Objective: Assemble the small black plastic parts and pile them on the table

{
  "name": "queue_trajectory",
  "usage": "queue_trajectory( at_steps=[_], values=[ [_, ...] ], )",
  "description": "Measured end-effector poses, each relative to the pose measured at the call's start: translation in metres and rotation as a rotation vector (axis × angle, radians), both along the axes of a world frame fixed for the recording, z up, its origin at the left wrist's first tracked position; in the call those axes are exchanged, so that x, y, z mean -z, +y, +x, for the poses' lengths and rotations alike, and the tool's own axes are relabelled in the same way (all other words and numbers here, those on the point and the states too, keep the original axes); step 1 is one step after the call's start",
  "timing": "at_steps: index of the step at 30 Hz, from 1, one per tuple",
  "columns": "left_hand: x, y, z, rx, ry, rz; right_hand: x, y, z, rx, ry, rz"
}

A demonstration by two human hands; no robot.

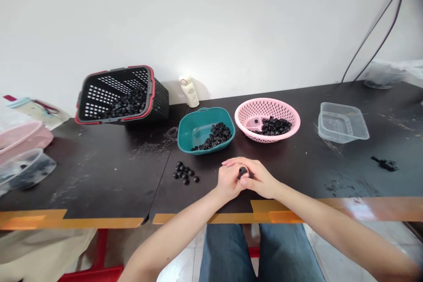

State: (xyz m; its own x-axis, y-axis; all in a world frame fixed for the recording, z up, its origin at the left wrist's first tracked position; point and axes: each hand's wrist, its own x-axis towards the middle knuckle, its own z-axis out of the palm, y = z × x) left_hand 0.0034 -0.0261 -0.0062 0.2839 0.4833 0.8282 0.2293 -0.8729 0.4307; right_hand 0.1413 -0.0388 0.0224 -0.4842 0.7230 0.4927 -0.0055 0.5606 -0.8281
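Observation:
My left hand [228, 181] and my right hand [261, 179] are pressed together just above the front of the dark table. Between them they grip a small black round plastic part [243, 171], its rounded top showing near the right thumb. The fingers of the right hand lap over those of the left, so the part's lower side is hidden. To the left of my hands lies a loose group of several similar black round parts [185, 173] on the table. A teal basin [187, 130] and a pink perforated basket [292, 112], both holding small black pieces, stand just behind.
A dark grey basket [161, 101] with red trim leans at the back left, black pieces inside. Beside it stands a white bottle [191, 93]. A clear plastic tub [343, 123] and a black clump [385, 164] are at right. Orange tape [330, 207] runs along the front edge.

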Motion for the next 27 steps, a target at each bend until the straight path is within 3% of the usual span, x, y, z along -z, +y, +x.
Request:
queue_trajectory(
  at_steps=[9,17,21,27],
  values=[
    [0.002,0.001,-0.004,-0.109,0.044,0.107,0.002,-0.002,-0.001,-0.005,0.009,0.038],
    [0.002,0.005,0.000,0.019,0.020,0.167,0.003,-0.002,-0.001,0.038,-0.004,0.153],
    [0.001,0.004,0.000,0.075,-0.018,0.121,0.008,-0.001,0.001,0.115,-0.008,0.280],
    [0.000,0.004,-0.003,-0.106,0.087,0.062,0.017,0.003,0.005,0.219,-0.070,0.372]
  ],
)
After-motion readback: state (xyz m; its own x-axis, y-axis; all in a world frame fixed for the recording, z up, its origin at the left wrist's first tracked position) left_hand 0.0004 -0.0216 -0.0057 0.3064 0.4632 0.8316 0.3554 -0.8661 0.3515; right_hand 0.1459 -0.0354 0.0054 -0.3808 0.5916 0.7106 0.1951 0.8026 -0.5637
